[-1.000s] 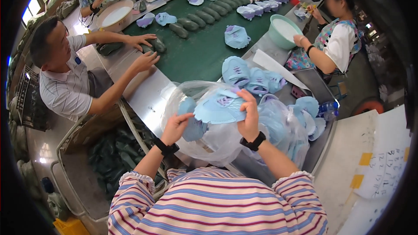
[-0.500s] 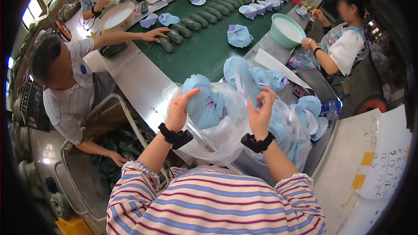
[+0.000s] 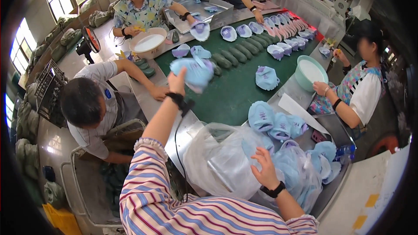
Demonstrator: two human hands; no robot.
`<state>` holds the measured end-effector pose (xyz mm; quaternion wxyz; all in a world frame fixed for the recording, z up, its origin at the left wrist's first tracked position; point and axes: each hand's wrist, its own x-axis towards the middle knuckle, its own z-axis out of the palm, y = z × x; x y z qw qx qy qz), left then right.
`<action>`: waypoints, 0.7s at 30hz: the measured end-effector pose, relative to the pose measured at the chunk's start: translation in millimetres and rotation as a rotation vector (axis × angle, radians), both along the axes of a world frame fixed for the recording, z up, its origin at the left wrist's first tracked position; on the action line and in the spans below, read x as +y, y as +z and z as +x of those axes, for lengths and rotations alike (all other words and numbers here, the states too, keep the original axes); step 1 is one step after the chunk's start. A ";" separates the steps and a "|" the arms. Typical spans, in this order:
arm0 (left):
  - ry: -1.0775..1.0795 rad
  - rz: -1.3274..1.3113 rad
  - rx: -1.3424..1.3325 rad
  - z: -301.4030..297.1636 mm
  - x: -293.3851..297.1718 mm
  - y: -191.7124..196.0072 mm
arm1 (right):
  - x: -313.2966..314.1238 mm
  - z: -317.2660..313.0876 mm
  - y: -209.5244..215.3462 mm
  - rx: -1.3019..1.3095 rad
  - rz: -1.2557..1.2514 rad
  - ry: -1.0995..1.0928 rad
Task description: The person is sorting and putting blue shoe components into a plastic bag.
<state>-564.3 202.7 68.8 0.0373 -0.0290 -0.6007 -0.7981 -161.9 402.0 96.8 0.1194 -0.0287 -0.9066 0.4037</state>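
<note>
My left hand (image 3: 177, 82) stretches far out over the green conveyor belt (image 3: 226, 87). It grips a light-blue shoe upper (image 3: 197, 70), which is smeared by motion. My right hand (image 3: 265, 170) hovers above a clear plastic bag (image 3: 213, 161) with fingers apart and nothing in them. More blue uppers (image 3: 291, 163) lie in and around the bag. Just beyond my right hand, a few blue uppers with purple laces (image 3: 281, 126) rest at the belt's metal edge. One separate upper (image 3: 266, 78) sits on the belt.
Dark green shoe lasts (image 3: 238, 53) line the belt, flanked by blue-purple uppers (image 3: 228, 33) and pink pieces (image 3: 278, 30). Co-workers sit on both sides; a green basin (image 3: 310, 72) and a beige basin (image 3: 149, 43) stand by them. Left is a cart (image 3: 91, 182) of dark lasts.
My left hand has swung forward and left with an upper. My right hand has let go of the upper it held. The co-worker at left has drawn a hand back from the lasts.
</note>
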 end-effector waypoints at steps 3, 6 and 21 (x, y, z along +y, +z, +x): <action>-0.069 0.048 -0.097 -63.1 -13.3 20.4 | 3.8 11.5 -9.9 -0.114 -0.093 -0.042; -0.129 -0.469 -0.319 -75.6 -18.5 5.2 | 0.5 11.4 -15.5 -0.157 -0.088 0.010; -1.263 -1.287 0.826 245.9 144.9 -135.9 | 101.3 -45.4 -88.1 -0.698 0.642 -0.411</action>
